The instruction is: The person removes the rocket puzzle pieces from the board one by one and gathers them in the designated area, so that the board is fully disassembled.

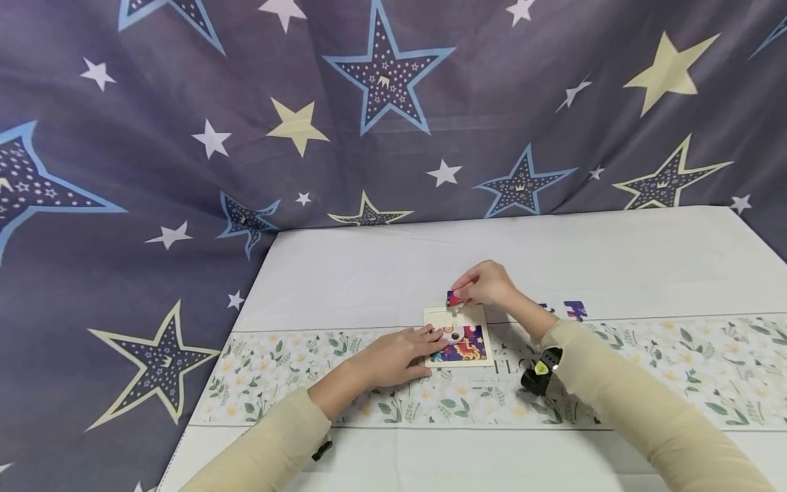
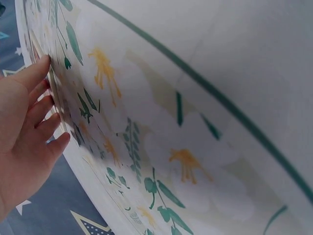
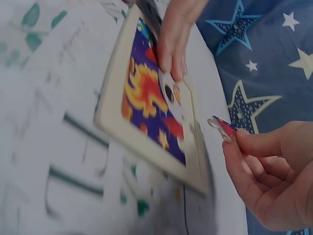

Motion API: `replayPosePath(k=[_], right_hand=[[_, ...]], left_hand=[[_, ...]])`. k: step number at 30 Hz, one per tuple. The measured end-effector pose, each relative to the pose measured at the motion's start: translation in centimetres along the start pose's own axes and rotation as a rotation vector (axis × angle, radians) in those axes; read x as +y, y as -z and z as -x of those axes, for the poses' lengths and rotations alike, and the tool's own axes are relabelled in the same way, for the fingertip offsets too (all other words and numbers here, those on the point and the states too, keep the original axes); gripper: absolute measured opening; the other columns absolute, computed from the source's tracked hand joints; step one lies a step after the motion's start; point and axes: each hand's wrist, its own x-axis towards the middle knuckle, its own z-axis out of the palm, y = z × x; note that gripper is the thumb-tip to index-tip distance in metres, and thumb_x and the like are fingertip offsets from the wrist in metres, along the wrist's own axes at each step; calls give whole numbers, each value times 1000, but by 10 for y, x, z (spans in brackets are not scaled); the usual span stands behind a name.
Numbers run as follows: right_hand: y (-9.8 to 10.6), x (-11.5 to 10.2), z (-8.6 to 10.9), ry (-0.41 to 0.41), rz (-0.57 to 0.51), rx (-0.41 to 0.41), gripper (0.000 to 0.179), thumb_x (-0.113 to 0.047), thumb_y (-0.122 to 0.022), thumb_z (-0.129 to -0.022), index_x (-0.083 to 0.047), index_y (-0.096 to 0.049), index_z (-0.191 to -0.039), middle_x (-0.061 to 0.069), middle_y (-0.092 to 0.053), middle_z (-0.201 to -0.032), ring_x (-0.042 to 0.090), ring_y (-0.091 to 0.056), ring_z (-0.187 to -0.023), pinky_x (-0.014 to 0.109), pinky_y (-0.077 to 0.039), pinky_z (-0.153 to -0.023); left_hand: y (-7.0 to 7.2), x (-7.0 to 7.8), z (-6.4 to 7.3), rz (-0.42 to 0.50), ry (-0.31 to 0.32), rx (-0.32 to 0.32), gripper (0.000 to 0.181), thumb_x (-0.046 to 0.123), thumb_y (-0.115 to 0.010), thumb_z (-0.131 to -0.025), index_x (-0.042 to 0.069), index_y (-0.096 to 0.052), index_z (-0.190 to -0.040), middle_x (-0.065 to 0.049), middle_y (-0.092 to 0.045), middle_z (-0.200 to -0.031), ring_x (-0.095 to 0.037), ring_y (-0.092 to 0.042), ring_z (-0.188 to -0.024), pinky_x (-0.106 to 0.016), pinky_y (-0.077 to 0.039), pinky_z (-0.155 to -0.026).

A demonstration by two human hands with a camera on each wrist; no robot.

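A cream-bordered jigsaw board (image 1: 490, 354) lies on the table, its lower part filled with a colourful picture on purple. My left hand (image 1: 399, 357) rests along its left side, fingertips on the assembled picture. In the right wrist view, two of those fingers (image 3: 172, 54) press on the white figure in the puzzle. Just above the board's far edge, my right hand (image 1: 490, 283) pinches a red and purple puzzle piece (image 3: 227, 129) between thumb and fingertips, tilted and raised off the board. The left wrist view shows my left hand (image 2: 32, 112) with extended fingers at the board's edge.
Loose purple puzzle pieces (image 1: 575, 310) lie right of the board, one partly hidden behind my right forearm. The white tablecloth (image 1: 344, 273) has a floral band (image 1: 652, 369) across it. A star-patterned curtain (image 1: 430, 89) hangs behind and to the left.
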Motion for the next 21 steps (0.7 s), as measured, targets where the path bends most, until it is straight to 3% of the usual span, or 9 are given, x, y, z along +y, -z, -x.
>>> replayPosePath(k=[8,21], right_hand=[[22,18,10,-26,14,2,21,-12,-70,-87,2,-74,-101,17,-75,-91,14,-72,-63,30,-61,-65],[47,48,27,-50,83,-15,21,-15,-69,-88,0,-74,-101,9,-75,-80,11,-68,-60,27,-55,-58]], left_hand=[[0,-2,-1,-20,-3,0,57,39,-53,-98,24,-35,-150,4,-29,-158,-20,-28,-148,-41,-32,-119],[-1,0,-1,-6,8,19,53,38,-50,-99,24,-38,-149,3,-36,-155,-19,-31,-147,-41,-31,-119]])
